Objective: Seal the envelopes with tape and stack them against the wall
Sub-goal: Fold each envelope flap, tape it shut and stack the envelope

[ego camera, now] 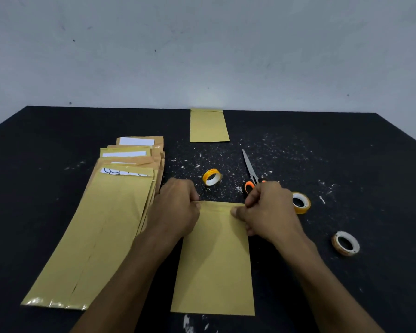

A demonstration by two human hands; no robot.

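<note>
While both hands work at its far edge, a brown envelope (pixel 214 258) lies flat on the black tabletop (pixel 346 152).

The left hand (pixel 178 207) has its fingers curled at the envelope's top left corner, pinching what looks like a thin strip of tape; the right hand (pixel 267 207) pinches at the top right corner, thumb pressed on the folded flap. The envelope's long axis runs from the person toward the wall (pixel 202 49), flap end farthest away. To the left lies a pile of envelopes (pixel 101 224), several open with white paper showing inside. A single envelope (pixel 209 126) lies flat with its far end at the wall. Scissors (pixel 250 171) and three tape rolls (pixel 211 177) (pixel 301 202) (pixel 345 243) lie near the hands.
</note>
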